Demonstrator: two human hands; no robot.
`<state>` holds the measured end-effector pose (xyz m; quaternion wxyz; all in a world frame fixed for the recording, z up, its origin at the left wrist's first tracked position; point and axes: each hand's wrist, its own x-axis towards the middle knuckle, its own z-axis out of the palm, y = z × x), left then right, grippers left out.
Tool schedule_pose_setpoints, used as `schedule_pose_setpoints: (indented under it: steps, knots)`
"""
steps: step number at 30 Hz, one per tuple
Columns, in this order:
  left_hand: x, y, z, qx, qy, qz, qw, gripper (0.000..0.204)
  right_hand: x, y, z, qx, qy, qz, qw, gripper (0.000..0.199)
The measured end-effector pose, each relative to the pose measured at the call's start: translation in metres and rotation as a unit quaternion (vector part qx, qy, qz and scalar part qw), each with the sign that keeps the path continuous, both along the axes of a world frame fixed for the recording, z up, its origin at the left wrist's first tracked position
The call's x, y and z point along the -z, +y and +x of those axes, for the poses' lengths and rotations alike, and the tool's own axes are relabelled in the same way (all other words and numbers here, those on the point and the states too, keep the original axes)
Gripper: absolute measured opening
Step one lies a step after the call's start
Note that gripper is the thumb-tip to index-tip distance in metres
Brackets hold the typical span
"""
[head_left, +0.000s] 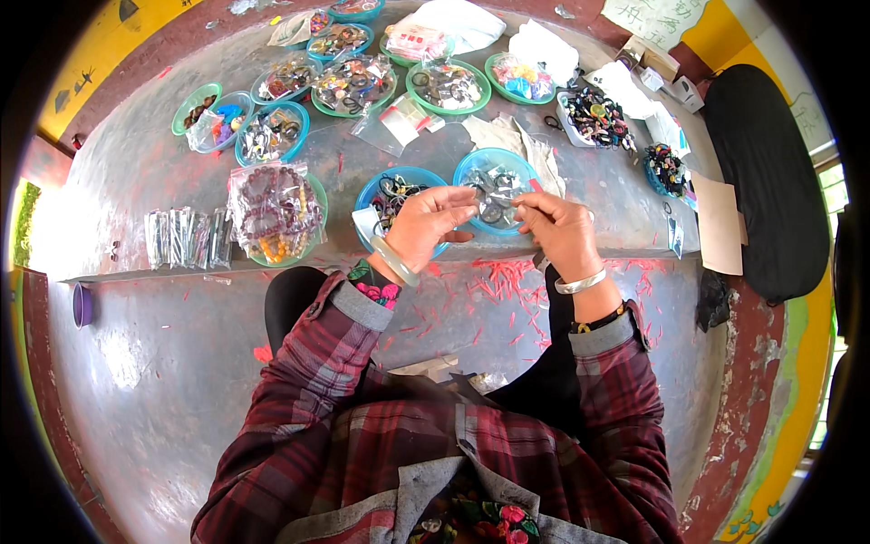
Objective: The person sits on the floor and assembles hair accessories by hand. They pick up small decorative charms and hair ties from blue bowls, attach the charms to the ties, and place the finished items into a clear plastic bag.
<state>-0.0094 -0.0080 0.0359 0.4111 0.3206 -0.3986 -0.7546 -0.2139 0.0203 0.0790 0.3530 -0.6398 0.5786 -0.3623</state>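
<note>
My left hand is raised over the front of a blue bowl of dark hair ties and small packets. Its fingers curl toward the thumb; anything between them is too small to make out. My right hand pinches thumb and forefinger together beside a second blue bowl, which holds dark rings in clear wrapping. A small red strip shows at the right fingertips; whether they grip it I cannot tell. Both fingertips face each other across the second bowl's near side.
Several bowls of small packaged goods, such as a green-rimmed bowl, stand farther back on the grey ledge. At left lie a bag of beads and slim packets. Red scraps litter below. A black cushion-like object stands right.
</note>
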Motion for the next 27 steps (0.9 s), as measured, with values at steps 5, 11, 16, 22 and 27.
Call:
schedule_pose_setpoints:
  steps: [5, 11, 16, 22, 27]
  knots:
    - [-0.007, 0.005, -0.004, 0.009, -0.120, -0.150, 0.981, 0.032, 0.001, 0.006, 0.016, -0.091, 0.227, -0.244, 0.938, 0.011]
    - [0.003, 0.007, -0.005, 0.016, -0.120, -0.206, 0.971, 0.025, 0.002, 0.013, 0.032, -0.142, 0.317, -0.272, 0.897, 0.011]
    - [-0.005, 0.002, 0.000, -0.004, -0.167, -0.231, 0.958, 0.022, 0.007, 0.006, 0.039, -0.161, 0.324, -0.332, 0.871, 0.012]
    - [-0.003, -0.007, 0.013, -0.053, -0.202, -0.325, 0.923, 0.022, 0.003, -0.003, 0.053, -0.165, 0.313, -0.371, 0.858, 0.012]
    - [-0.011, -0.014, 0.026, -0.071, -0.229, -0.317, 0.917, 0.021, -0.001, -0.015, 0.063, -0.149, 0.301, -0.370, 0.866, 0.015]
